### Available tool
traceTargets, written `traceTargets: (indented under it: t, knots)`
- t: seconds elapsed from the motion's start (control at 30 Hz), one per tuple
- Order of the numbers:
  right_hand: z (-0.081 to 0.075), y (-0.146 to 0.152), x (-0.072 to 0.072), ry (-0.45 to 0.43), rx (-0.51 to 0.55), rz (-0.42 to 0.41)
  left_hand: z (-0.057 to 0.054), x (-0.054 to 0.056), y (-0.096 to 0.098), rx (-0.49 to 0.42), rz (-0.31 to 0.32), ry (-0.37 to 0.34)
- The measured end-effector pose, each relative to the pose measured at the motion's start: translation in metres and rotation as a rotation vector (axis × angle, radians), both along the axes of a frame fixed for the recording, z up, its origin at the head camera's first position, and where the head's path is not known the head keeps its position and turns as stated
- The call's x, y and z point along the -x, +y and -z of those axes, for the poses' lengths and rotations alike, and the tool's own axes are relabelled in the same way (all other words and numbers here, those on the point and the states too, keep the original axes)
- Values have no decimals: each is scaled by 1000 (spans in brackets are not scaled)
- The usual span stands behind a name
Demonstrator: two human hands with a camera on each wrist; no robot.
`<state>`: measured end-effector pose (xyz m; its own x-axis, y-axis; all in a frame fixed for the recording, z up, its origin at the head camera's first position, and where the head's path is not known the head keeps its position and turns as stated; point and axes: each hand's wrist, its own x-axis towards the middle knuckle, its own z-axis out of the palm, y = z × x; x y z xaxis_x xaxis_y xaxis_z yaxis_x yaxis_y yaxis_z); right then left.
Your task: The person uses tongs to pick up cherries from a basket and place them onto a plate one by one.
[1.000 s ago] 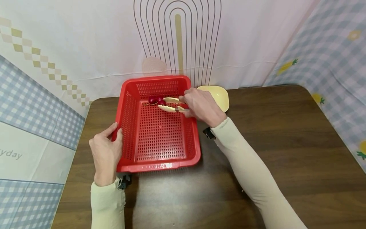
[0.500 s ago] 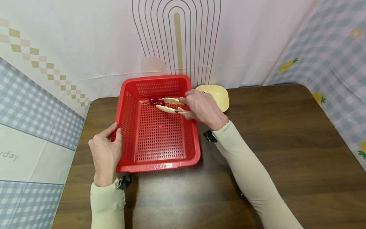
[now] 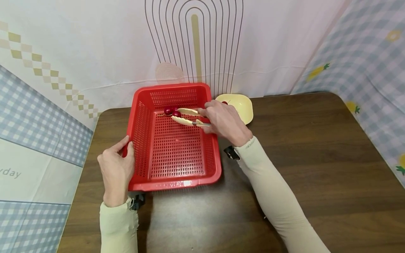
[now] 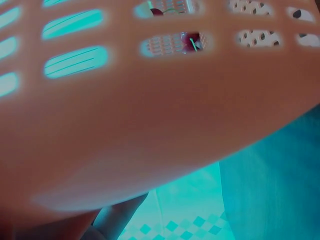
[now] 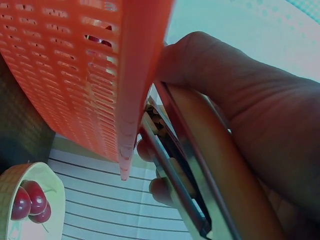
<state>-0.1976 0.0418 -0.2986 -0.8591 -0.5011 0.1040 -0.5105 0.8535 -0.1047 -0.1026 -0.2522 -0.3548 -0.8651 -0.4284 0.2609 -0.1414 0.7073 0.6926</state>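
In the head view my left hand [image 3: 117, 167] grips the left rim of a red perforated plastic basket [image 3: 177, 151], thumb on the inner side. My right hand [image 3: 226, 121] reaches over the right rim and holds a pair of tongs [image 3: 183, 121] with cream scalloped tips. The tips are spread, near red cherries [image 3: 167, 110] at the back of the basket; whether they touch the nearest cherry [image 3: 176, 114] I cannot tell. In the right wrist view the metal handles [image 5: 175, 172] lie within my fingers. Through the basket wall the left wrist view catches a cherry [image 4: 191, 42] with a green stem.
A pale yellow bowl [image 3: 245, 109] stands right of the basket, partly behind my right hand. Three cherries [image 5: 35, 200] in it show in the right wrist view. The brown wooden table [image 3: 316, 158] extends right; a patterned cloth [image 3: 269, 45] hangs behind.
The tong tips have shifted slightly left, and the nearest cherry sits a little farther left. More of a cherry in the bowl shows past my right hand. My left hand keeps its hold.
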Motion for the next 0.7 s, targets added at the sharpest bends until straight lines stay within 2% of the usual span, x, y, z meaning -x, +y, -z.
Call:
traceTargets:
  t: [0.2, 0.47, 0.7]
  knots:
    - [2, 1, -2, 29, 5, -9, 1, 0, 0, 2, 0, -5]
    - [5, 2, -3, -5, 50, -5, 2, -2, -1, 0, -7, -11]
    - [5, 4, -2, 14, 61, -5, 2, 1, -1, 17, -4, 5]
